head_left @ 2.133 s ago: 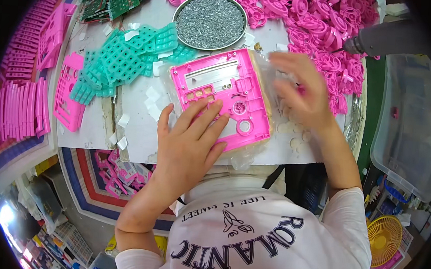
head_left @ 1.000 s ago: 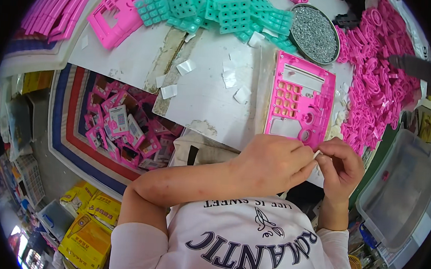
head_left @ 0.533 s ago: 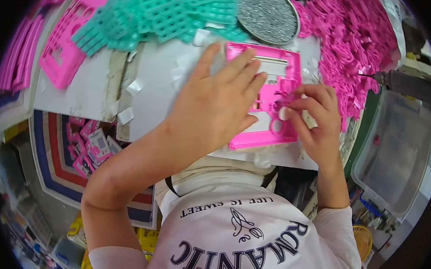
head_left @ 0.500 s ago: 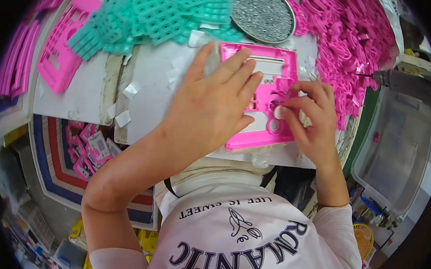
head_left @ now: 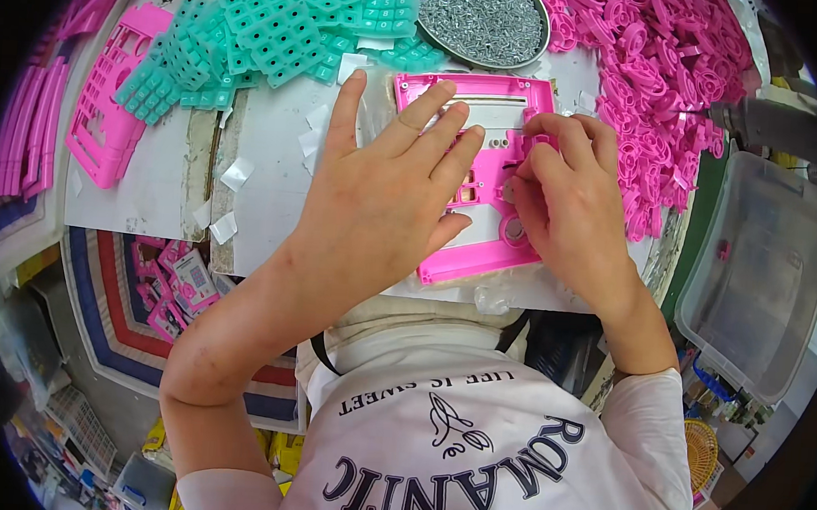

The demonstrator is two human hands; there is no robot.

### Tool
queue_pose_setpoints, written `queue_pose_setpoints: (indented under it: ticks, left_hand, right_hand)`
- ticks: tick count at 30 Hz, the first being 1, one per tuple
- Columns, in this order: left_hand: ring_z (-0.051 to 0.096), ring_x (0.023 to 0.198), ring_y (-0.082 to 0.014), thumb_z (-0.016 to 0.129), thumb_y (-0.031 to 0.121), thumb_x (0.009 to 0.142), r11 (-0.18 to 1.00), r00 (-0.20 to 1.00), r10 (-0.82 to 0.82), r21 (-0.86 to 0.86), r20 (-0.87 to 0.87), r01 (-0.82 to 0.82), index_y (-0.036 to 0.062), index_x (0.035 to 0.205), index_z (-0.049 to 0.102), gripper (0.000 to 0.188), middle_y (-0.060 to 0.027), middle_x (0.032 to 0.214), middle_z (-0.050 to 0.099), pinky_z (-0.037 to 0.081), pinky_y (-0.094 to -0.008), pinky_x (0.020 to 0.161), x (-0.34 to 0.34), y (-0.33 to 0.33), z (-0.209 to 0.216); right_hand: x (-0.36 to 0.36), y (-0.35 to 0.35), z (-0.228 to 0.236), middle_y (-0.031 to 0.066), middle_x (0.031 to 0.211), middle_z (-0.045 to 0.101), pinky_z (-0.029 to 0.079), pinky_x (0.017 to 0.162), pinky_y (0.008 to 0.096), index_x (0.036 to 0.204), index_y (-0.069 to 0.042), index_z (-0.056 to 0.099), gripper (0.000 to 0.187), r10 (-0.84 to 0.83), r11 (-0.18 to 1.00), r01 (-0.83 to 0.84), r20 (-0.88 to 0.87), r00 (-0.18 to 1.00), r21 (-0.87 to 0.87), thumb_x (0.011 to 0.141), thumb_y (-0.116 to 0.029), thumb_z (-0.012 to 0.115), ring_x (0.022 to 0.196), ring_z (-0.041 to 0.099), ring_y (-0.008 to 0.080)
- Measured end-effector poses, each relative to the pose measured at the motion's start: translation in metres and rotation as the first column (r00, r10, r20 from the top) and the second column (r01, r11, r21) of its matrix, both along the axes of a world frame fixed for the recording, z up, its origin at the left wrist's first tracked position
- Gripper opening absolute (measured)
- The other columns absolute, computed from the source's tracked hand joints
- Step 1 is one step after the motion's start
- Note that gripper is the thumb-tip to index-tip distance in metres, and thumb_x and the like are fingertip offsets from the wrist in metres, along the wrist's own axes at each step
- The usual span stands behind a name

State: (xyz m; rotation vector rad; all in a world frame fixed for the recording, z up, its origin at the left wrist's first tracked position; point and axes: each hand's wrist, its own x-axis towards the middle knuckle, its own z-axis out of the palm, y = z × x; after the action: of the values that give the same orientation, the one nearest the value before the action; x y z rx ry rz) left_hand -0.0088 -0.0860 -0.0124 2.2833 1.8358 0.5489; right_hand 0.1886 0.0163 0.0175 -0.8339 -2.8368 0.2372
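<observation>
A pink plastic casing point(head_left: 478, 270), like the shell of a toy device, lies open side up on the table in front of me. My left hand point(head_left: 380, 192) spreads flat over its left side with fingers apart, palm hiding part of it. Over the casing's right side, my right hand point(head_left: 572, 186) is closed in a pinch. A small whitish disc point(head_left: 510, 190) shows at its fingertips, mostly hidden by them. Just below these fingers is a round pink ring point(head_left: 515, 229) moulded in the casing.
Teal rubber keypads point(head_left: 282, 28) are heaped at the back left, beside a round tin of screws point(head_left: 484, 21). Pink plastic parts point(head_left: 662, 93) pile up at the right, near an electric screwdriver point(head_left: 763, 122). Another pink shell point(head_left: 114, 97) lies left; paper scraps point(head_left: 237, 173) are scattered.
My right hand has moved slightly up and left over the casing, and its fingers now cover more of the white disc. The left hand stays spread over the casing's left side.
</observation>
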Motion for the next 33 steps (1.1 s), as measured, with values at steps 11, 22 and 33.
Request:
queue_pose_setpoints:
  ticks: [11, 22, 33]
  left_hand:
    - [0.065, 0.112, -0.032, 0.075, 0.03, 0.086, 0.997, 0.973, -0.063, 0.066, 0.224, 0.049, 0.006, 0.124, 0.068, 0.045, -0.0114, 0.12, 0.069, 0.05, -0.0458, 0.098, -0.018, 0.047, 0.032]
    - [0.069, 0.081, -0.0338, 0.073, 0.022, 0.086, 0.971, 0.967, -0.05, 0.238, 0.25, -0.011, 0.0046, 0.089, 0.071, 0.018, -0.0144, 0.083, 0.069, 0.055, -0.046, 0.071, -0.011, 0.095, 0.011]
    - [0.066, 0.09, -0.0347, 0.069, 0.021, 0.086, 0.998, 0.987, 0.051, 0.031, -0.15, -0.047, 0.0076, 0.084, 0.071, 0.014, -0.0139, 0.083, 0.07, 0.045, -0.0523, 0.083, -0.034, 0.153, -0.008]
  right_hand:
    - [0.015, 0.001, -0.008, 0.0147, 0.125, 0.058, 0.039, 0.101, 0.0483, 0.099, -0.006, 0.059, 0.027, -0.171, 0.972, 0.139, -0.159, 0.972, -0.191, 0.077, -0.007, 0.076, 0.116, 0.045, 0.0384]
    - [0.012, 0.003, -0.01, 0.0111, 0.121, 0.061, 0.045, 0.094, 0.0458, 0.091, -0.006, 0.067, 0.022, -0.064, 0.996, 0.056, -0.119, 0.991, -0.073, 0.074, -0.009, 0.079, 0.115, 0.048, 0.0389]
    - [0.064, 0.113, 0.049, 0.0097, 0.103, 0.066, 0.053, 0.086, 0.0357, 0.131, -0.001, 0.053, 0.043, -0.192, 0.981, 0.06, -0.973, 0.131, -0.186, 0.093, -0.014, 0.068, 0.092, 0.063, 0.0197]
